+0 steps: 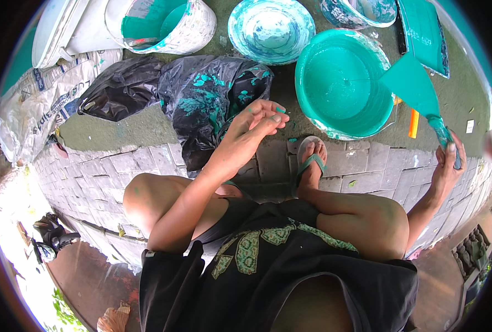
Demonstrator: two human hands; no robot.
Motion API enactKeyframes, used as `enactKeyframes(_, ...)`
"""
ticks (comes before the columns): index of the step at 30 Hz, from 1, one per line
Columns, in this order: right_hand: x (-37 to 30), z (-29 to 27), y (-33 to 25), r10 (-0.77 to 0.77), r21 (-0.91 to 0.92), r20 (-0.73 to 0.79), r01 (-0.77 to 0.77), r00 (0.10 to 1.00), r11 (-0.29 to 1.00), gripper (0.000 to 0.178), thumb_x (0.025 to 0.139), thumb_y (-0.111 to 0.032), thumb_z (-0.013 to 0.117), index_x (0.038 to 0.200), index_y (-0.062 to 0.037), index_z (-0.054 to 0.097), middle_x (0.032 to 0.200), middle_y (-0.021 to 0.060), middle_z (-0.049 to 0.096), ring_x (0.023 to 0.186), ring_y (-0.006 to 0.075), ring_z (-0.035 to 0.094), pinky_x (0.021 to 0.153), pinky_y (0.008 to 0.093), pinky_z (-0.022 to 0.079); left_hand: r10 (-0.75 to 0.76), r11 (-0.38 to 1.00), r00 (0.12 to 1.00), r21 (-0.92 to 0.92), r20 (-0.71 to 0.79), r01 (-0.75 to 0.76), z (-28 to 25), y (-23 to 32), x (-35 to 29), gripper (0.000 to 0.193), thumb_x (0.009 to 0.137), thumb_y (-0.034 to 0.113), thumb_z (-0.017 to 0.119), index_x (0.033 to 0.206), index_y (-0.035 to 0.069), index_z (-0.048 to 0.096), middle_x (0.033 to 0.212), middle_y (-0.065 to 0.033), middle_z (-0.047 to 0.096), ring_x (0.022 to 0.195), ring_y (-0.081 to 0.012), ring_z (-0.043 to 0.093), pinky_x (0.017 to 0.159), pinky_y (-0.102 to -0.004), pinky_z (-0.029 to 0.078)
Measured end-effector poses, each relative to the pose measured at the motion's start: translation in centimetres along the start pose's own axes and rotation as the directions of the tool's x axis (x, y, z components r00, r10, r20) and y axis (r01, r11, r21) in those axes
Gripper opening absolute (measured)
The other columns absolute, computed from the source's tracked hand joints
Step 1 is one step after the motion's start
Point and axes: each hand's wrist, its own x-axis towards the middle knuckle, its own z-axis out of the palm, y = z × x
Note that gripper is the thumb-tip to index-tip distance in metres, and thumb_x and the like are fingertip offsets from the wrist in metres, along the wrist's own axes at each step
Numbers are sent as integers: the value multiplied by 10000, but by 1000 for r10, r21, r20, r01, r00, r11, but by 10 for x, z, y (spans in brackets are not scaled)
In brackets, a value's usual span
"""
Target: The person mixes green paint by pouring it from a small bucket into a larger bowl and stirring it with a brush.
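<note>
My right hand (446, 161) is closed round the handle of a broad scraper (414, 83), whose blade is coated in teal paint. The blade is raised, its tip overlapping the right rim of a teal basin (305, 105) in this view. Thick, wet teal paint (343, 80) lies in the basin. My left hand (251, 127) hovers left of the basin, in front of a paint-smeared black plastic bag (193, 94). Its fingers are loosely bent and hold nothing that I can see; teal paint marks the fingertips.
A white bucket (199, 30) with teal inside and a paint-streaked bowl (271, 27) stand at the back. Behind the basin sits another stained container (362, 14), beside a teal tray (423, 33). An orange strip (413, 123) lies right of the basin. White sacks (30, 119) are left.
</note>
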Motion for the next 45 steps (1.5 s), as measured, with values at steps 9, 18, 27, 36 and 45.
enactKeyframes(9,0,-5,-6,-222,77,-42,225,974,971,424,927,-305,621,1109,78,627,925,68,561,628,86,374,533,227,267,11,1000,1000,2,4,-11,-1,-1,-1,348,972,308,527,1180,29,512,1139,-122,604,1094,-183,569,971,-322,431)
enactKeyframes(18,3,9,-7,-197,53,53,195,979,979,373,918,-274,649,1093,56,647,1001,85,602,663,74,394,548,215,298,15,1000,1000,-10,2,-15,-3,-3,-1,349,971,305,527,1180,27,512,1139,-123,605,1098,-185,570,976,-326,430)
enactKeyframes(27,16,96,-28,-292,-342,386,430,875,836,305,863,-288,699,1064,-58,704,849,99,710,709,162,665,608,295,492,-17,1000,1000,-17,-2,17,-2,-2,0,336,967,292,523,1175,28,513,1140,-125,601,1105,-189,566,982,-329,427)
enactKeyframes(36,40,169,-11,-449,-339,634,748,630,571,234,827,-286,705,969,-101,697,764,136,685,663,315,665,598,391,527,-27,1000,1000,11,-8,28,-2,-4,0,338,969,302,525,1175,33,520,1148,-120,601,1111,-194,566,983,-335,424)
enactKeyframes(45,0,171,3,-291,-309,792,764,536,566,197,826,-254,703,941,-96,675,703,128,655,631,309,649,579,405,512,-10,1000,1000,-1,2,10,1,-1,-3,334,975,300,520,1173,32,521,1143,-118,605,1106,-188,568,978,-331,425)
